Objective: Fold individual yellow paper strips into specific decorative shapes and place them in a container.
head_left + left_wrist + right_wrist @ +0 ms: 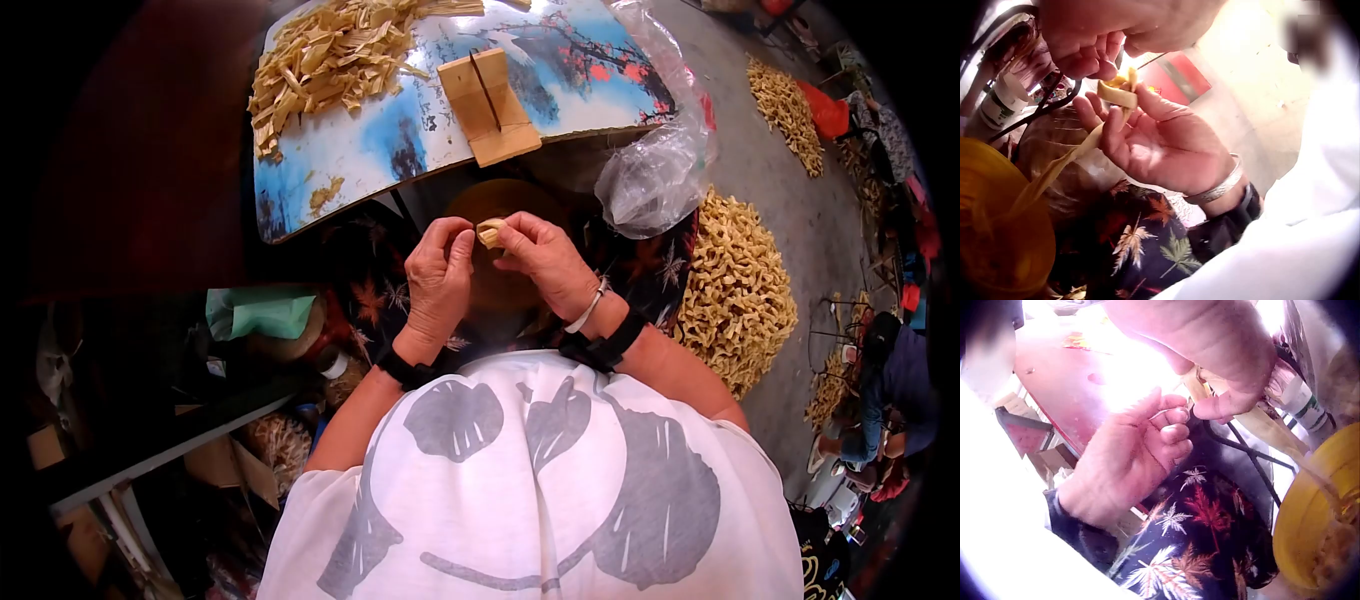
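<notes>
My right hand (552,262), with a bracelet at the wrist, pinches a pale yellow flat strip (489,234) between thumb and fingers. In the left wrist view the strip (1118,97) is bent into a small loop, and its long tail hangs toward a yellow bucket (1046,250). My left hand (436,278) is beside it, thumb and fingers curled, fingertips close to the loop. From the right wrist view, the left hand (1138,456) shows bent fingers near the right thumb; I cannot tell whether they grip the strip.
Ahead stands a painted table (375,165) with a heap of loose yellow strips (330,65) and a wooden stand (490,105) bearing a dark upright blade-like piece. Clear plastic (655,180) drapes its right corner. A pile of yellow knotted pieces (740,290) lies at right. Green plastic (260,312) sits left.
</notes>
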{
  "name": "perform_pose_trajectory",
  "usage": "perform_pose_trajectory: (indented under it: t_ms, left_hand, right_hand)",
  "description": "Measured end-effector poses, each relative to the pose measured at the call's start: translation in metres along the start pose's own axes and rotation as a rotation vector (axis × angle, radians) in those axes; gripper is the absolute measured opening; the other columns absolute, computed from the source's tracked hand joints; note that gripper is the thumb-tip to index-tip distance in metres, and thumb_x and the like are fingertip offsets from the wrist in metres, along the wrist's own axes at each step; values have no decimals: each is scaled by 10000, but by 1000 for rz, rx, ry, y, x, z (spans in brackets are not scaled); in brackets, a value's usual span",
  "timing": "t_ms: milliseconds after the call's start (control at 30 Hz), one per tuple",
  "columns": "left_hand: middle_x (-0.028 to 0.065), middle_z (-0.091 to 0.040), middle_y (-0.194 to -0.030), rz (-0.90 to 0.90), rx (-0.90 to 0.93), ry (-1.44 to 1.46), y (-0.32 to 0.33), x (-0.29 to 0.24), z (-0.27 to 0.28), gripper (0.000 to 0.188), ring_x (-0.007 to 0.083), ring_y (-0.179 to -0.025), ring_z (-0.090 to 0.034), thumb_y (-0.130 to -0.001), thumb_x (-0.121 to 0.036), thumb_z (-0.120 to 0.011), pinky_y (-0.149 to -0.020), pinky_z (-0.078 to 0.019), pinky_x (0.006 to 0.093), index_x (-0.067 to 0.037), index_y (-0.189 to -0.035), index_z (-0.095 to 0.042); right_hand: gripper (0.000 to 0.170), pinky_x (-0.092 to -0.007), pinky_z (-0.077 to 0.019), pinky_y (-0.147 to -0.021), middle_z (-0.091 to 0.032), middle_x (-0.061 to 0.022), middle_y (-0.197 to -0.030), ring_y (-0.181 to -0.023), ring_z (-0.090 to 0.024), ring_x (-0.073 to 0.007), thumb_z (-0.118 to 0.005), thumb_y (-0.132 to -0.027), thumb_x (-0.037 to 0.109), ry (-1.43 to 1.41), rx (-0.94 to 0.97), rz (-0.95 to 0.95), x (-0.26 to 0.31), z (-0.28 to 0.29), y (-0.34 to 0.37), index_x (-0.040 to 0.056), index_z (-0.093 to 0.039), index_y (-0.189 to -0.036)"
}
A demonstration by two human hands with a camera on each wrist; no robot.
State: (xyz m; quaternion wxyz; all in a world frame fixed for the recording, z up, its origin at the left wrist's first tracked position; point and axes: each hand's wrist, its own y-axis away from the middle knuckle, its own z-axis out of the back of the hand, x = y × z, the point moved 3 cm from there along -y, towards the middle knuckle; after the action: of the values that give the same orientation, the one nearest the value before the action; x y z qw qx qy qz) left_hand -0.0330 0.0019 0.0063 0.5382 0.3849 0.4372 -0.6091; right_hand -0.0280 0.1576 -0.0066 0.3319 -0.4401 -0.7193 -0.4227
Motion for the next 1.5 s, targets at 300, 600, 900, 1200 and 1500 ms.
perform_pose_trajectory:
  t_ms: [300, 600, 900, 1200, 1500]
  left_hand:
    - [-34, -586, -744, 152, 65, 281, -10, 1, 12, 21, 30, -623, -500, -928, -32, -615, -544, -403, 182, -39, -927, -635]
    - [68, -655, -994, 463, 128, 959, -5, 8, -6, 196, 148, -847, -649, -942, -110, -640, -778, -538, 286, -21, -1112, -600]
    - [8, -669, -960, 300, 432, 534, -3, -9, -15, 235, 73, -881, -615, -923, -132, -675, -798, -498, 219, -10, -1119, -633]
    - [-60, -531, -708, 329, 369, 432, -3, -9, -16, 186, 24, -627, -457, -985, -206, -594, -584, -383, 177, -29, -972, -649]
    - [-105, -409, -634, 449, 480, 568, -31, -29, 21, 194, -3, -530, -313, -994, -216, -578, -464, -234, 179, -43, -938, -645]
  right_hand:
    - [134, -296, -531, -602, -660, -82, -833, -680, -653, -181, -626, -931, 152, 654, -110, 261, 19, -6, 11, 26, -614, -977]
    - [107, -361, -513, -622, -637, -135, -815, -725, -639, -324, -685, -853, 92, 1063, -261, 677, 23, -12, 25, 35, -613, -907]
    - [203, -323, -529, -650, -671, -103, -933, -719, -668, -267, -684, -877, 192, 872, -174, 731, 32, 1, -4, 5, -633, -937]
    - [247, -271, -479, -585, -623, -66, -702, -597, -592, -131, -696, -899, 262, 750, -193, 382, 66, 7, -4, 28, -619, -918]
    - [179, -185, -405, -527, -568, 49, -721, -621, -503, -25, -696, -914, 216, 322, -63, 175, 86, 17, -23, 54, -622, -933]
